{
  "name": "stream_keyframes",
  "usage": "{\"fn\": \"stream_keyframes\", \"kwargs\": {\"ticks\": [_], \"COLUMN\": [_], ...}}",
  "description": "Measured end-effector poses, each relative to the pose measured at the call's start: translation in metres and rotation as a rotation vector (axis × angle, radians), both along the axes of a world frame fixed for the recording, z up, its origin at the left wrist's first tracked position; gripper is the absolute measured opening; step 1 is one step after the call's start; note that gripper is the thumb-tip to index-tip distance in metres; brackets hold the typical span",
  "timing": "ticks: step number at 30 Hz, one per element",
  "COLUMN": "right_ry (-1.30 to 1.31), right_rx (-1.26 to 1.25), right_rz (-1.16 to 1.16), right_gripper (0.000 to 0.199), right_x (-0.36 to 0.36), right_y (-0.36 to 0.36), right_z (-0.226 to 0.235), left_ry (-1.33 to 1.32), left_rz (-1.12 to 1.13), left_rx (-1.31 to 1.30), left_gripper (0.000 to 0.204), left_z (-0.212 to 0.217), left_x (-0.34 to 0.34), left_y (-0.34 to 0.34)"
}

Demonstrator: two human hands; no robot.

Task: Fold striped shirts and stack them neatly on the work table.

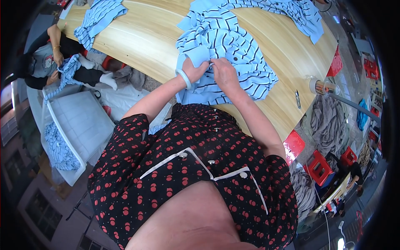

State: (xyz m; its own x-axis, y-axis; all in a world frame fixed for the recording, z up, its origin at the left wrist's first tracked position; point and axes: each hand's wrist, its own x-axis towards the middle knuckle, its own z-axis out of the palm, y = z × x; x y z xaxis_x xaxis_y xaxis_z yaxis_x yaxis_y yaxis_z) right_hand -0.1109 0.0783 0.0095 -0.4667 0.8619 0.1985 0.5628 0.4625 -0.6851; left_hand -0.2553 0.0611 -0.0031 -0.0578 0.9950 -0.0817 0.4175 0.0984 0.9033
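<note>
A light blue shirt with dark stripes (233, 50) lies spread on the wooden table (146, 37) in front of me. My left hand (196, 68), with a pale bangle on the wrist, pinches the fabric near the collar. Right beside it, my right hand (225, 73) grips the same fold of the shirt. Both hands meet at one spot on the cloth, fingers closed on it. My dark dress with red dots fills the lower half of the view.
More striped shirts lie at the table's far left (98, 18) and far right (300, 12). A person (50, 58) sits at the left holding striped cloth. A white crate (77, 129) stands at my left. Red stools (318, 166) and grey cloth piles (329, 121) are at the right.
</note>
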Motion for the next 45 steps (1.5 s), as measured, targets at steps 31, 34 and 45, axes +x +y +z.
{"fn": "stream_keyframes", "kwargs": {"ticks": [31, 34, 45], "right_ry": [-0.014, -0.001, 0.071], "right_rx": [-0.052, -0.073, -0.147], "right_rz": [0.182, 0.230, 0.245], "right_gripper": [0.010, 0.012, 0.013], "right_x": [-0.005, -0.007, -0.008], "right_y": [0.020, 0.023, 0.028], "right_z": [0.006, 0.007, 0.000], "left_ry": [0.292, 0.282, 0.162], "left_rz": [-0.037, -0.051, -0.103], "left_rx": [0.116, 0.124, 0.160], "left_gripper": [0.013, 0.012, 0.011], "left_z": [0.003, 0.007, 0.000], "left_x": [0.003, -0.002, -0.016], "left_y": [-0.005, -0.006, -0.003]}}
